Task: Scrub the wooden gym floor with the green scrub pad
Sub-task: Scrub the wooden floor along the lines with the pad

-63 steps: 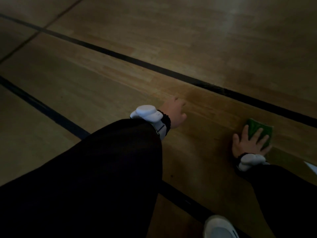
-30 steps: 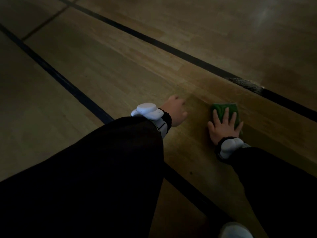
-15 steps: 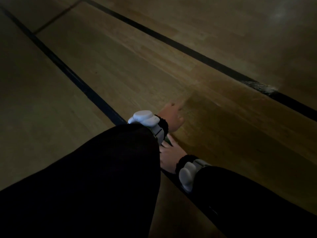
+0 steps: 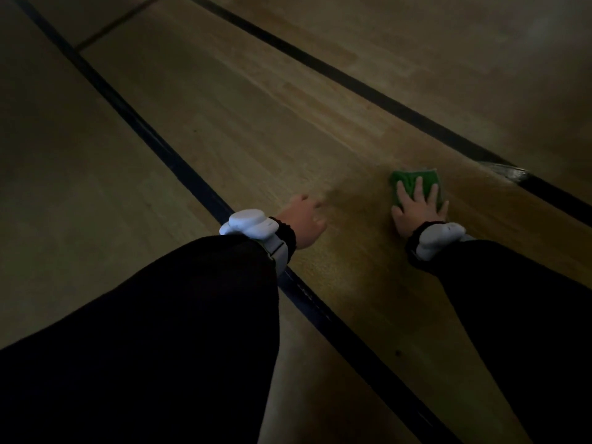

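The green scrub pad [image 4: 407, 180] lies flat on the wooden gym floor [image 4: 256, 123], right of centre. My right hand [image 4: 416, 209] presses down on it with straight, spread fingers; only the pad's far edge shows past them. My left hand [image 4: 302, 219] rests on the floor to the left of the pad, holding nothing; its fingers are partly hidden. Both arms wear black sleeves and white wrist devices. The floor under and around the pad looks darker and wet.
Two dark painted lines cross the floor diagonally, one [image 4: 179, 168] passing under my left forearm and one [image 4: 384, 97] beyond the pad. A wet, foamy smear [image 4: 503, 171] sits on the far line to the right of the pad.
Half a second ago my right hand was drawn back close beside my left wrist, pad hidden. It has pushed the pad forward and to the right. My left hand has stayed planted.
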`<state>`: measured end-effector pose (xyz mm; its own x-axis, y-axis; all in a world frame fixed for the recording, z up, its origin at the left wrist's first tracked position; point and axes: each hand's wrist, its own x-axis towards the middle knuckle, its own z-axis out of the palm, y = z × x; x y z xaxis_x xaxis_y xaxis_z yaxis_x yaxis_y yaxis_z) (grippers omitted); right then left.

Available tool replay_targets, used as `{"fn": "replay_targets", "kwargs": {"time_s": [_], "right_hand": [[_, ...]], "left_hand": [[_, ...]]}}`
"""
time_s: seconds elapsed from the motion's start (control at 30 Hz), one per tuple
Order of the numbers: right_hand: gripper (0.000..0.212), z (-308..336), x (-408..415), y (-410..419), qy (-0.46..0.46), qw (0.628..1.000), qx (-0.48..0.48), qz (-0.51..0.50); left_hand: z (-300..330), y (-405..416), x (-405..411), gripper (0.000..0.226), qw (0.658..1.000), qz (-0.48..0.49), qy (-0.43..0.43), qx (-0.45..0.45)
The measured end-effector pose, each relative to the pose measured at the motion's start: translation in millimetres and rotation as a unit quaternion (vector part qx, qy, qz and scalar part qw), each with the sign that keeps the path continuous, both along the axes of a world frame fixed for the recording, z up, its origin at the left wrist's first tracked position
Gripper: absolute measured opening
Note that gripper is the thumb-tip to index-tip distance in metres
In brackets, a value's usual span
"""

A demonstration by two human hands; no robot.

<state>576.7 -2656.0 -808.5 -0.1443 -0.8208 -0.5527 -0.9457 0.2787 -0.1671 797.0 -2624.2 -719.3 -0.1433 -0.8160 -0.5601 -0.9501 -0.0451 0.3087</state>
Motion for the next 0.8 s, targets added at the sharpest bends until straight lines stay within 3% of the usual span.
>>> {"fn": "replay_targets", "kwargs": {"time_s": [0.1,0.27,0.4,0.53,0.63,0.8], "right_hand": [[0.059,-4,23,-1,0.025,0.999,-0.020,0.004],[0.063,-2,93,-3,-0.014,0.984,-0.018,0.177],[0.056,-10,171,19,-0.023,0.937,-0.050,0.345],[0.048,-9,205,39,-0.119,0.876,-0.032,0.467],[0.049,-14,205,33,-0.116,0.877,-0.037,0.465],[0.054,3,184,-8,-0.015,0.947,-0.057,0.315]], "left_hand": [[-1,-2,10,0.051,1.000,-0.004,0.007,-0.001],[2,-10,31,0.048,1.000,0.002,0.020,-0.002],[-2,-17,48,0.047,1.000,0.016,0.019,-0.001],[-7,-25,61,0.048,1.000,0.024,0.016,0.006],[-10,-30,70,0.048,1.000,0.024,0.019,0.002],[-5,-37,86,0.047,1.000,0.017,0.022,0.013]]}}
